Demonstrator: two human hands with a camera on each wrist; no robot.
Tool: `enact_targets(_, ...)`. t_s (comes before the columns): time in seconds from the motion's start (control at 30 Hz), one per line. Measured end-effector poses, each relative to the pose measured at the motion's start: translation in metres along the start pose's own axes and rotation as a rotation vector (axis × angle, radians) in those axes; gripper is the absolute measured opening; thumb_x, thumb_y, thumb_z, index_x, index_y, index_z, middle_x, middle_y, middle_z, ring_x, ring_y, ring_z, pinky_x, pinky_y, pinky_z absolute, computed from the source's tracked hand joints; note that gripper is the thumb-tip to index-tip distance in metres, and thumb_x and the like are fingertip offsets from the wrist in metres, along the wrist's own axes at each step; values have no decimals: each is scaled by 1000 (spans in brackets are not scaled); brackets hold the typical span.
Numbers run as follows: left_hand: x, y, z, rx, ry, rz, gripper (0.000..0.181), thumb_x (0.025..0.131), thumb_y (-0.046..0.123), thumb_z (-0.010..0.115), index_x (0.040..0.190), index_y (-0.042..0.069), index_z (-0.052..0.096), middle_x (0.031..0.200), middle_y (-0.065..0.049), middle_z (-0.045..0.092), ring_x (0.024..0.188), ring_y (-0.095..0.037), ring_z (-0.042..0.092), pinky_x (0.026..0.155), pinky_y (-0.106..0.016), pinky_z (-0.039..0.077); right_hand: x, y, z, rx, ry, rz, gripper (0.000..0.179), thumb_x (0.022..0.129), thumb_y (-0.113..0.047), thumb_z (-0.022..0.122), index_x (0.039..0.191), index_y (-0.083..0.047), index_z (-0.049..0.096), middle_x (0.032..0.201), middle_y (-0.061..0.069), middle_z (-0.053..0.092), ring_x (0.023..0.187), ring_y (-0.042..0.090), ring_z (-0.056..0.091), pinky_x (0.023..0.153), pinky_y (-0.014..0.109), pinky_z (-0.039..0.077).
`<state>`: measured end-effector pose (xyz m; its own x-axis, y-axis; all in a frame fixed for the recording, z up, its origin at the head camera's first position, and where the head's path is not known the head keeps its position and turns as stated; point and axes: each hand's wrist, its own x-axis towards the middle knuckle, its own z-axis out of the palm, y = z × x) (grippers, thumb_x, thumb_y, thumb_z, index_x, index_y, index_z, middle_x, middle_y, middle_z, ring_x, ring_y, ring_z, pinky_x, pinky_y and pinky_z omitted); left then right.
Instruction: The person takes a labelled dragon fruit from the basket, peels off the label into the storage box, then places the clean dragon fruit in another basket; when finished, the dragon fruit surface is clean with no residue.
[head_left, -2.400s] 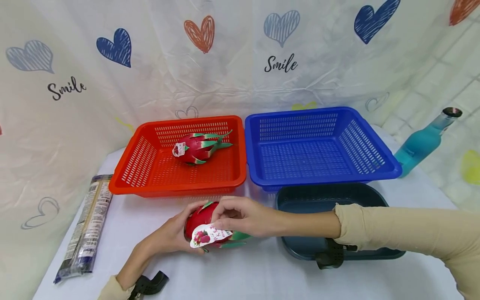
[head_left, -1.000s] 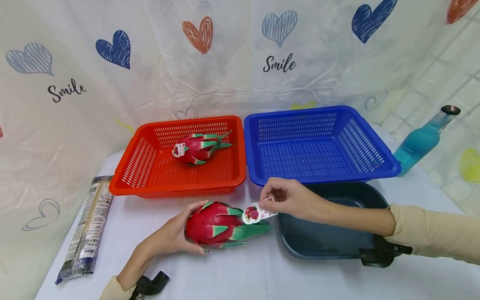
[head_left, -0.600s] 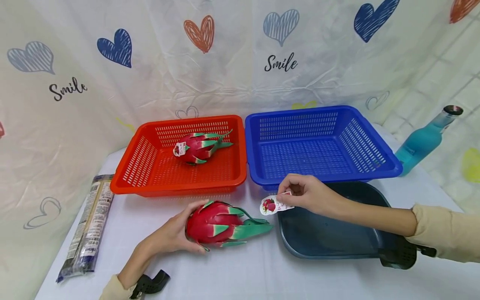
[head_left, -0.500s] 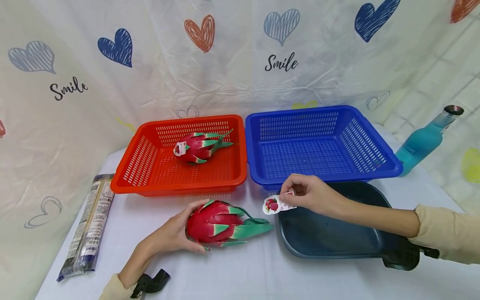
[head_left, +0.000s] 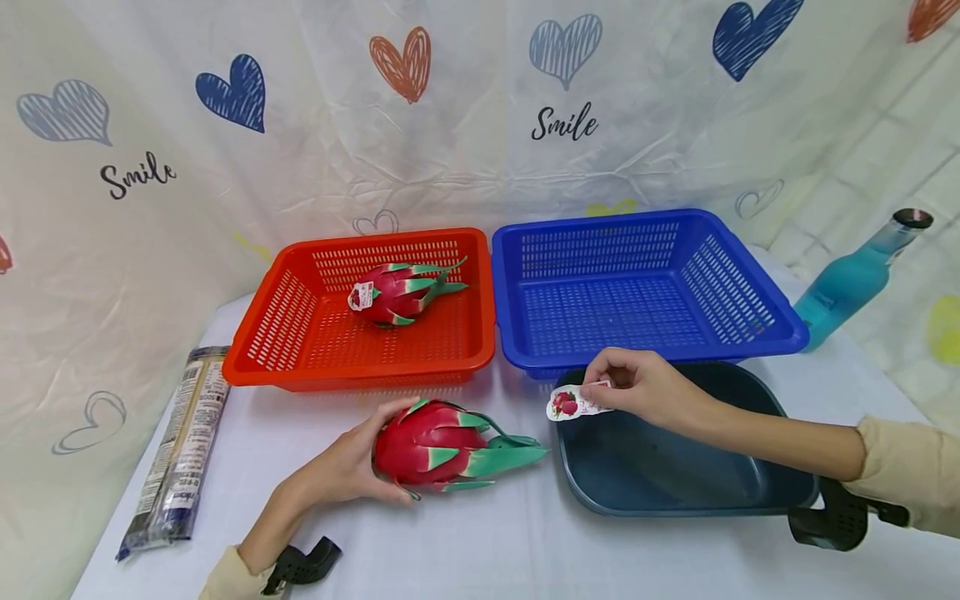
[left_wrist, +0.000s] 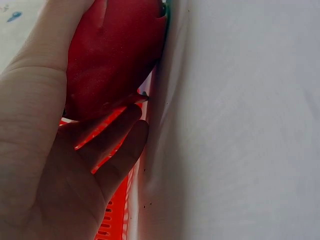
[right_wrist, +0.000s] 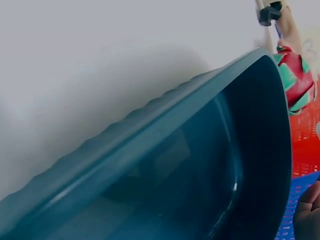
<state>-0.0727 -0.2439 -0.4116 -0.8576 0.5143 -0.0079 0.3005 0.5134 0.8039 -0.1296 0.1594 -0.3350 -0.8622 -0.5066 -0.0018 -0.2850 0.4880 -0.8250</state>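
Observation:
In the head view my left hand (head_left: pixel 352 462) grips the blunt left end of a red dragon fruit (head_left: pixel 427 450) with green scales, lying on the white cloth. The left wrist view shows thumb and fingers (left_wrist: pixel 120 155) around that end. My right hand (head_left: pixel 645 387) pinches a white sticker (head_left: pixel 564 403) printed with a dragon fruit picture, above the left rim of a dark teal tub (head_left: pixel 675 467). No sticker shows on the visible side of the gripped fruit. A second dragon fruit (head_left: pixel 397 293), with a label on its end, lies in the red basket (head_left: pixel 360 367).
A blue basket (head_left: pixel 652 354) stands right of the red one, behind the tub. A bottle of blue liquid (head_left: pixel 843 287) is at the far right. Long plastic-wrapped packs (head_left: pixel 176 450) lie at the left table edge. Behind hangs a heart-printed sheet (head_left: pixel 465 150).
The sticker, on the front of the fruit at first, has come away in my right hand and moved right to the tub's rim. My left hand keeps its hold on the fruit.

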Motion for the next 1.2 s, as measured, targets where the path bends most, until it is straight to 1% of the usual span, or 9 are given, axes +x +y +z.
enact_targets(0.17,0,0,0,2,4,-7,107,65,37,89,149,29,24,147,5,40,134,-24,43,89,-30,57,-8,6,0,-58,38,-78,5,88,-16,70,90,-16,66,81,-2,54,74,8,51,59,18,44)
enact_targets(0.33,0,0,0,9,7,-8,106,65,37,89,148,35,23,147,5,40,135,-24,42,89,-30,57,-16,15,5,-161,115,-230,16,85,-9,73,88,-23,65,81,-10,52,73,5,48,57,16,42)
enact_targets(0.43,-1,-1,-1,11,8,-6,106,65,37,89,148,35,23,147,4,41,134,-24,43,89,-29,57,-19,18,7,-180,138,-273,20,84,-7,73,87,-24,63,81,-11,51,72,4,47,56,16,41)
enact_targets(0.53,-1,-1,-1,8,9,-5,106,65,37,89,148,35,23,147,4,41,134,-24,44,89,-27,56,-23,19,10,-177,134,-222,17,85,-9,73,88,-22,64,82,-10,51,72,4,47,57,16,42)
enact_targets(0.67,-2,-1,-1,0,9,-6,106,65,36,89,148,34,23,146,4,41,133,-24,44,89,-25,55,-29,18,12,-138,100,-30,6,88,-14,70,92,-16,66,83,-3,53,75,6,48,59,17,44)
enact_targets(0.73,-1,-1,0,-2,9,-2,107,65,36,89,149,33,23,146,4,41,133,-24,44,89,-24,55,-30,18,12,-115,88,55,7,89,-17,69,95,-12,67,84,0,54,76,8,49,59,17,45)
enact_targets(0.8,-1,-1,0,-2,8,2,107,65,35,89,149,32,23,146,4,41,133,-24,44,89,-24,54,-29,19,12,-104,89,104,12,90,-18,68,98,-9,67,86,3,55,77,10,50,59,17,46)
enact_targets(0.97,-1,-2,1,4,7,15,107,66,35,89,149,31,23,147,3,41,133,-24,44,89,-23,54,-24,24,12,-119,71,137,21,90,-20,68,103,-5,67,93,6,59,79,14,52,61,18,48)
enact_targets(1.2,-1,-3,1,7,12,0,107,64,36,90,148,35,23,146,5,42,132,-23,45,89,-24,54,-18,34,15,-152,19,121,28,88,-22,69,107,-2,67,95,7,59,79,11,55,62,18,48)
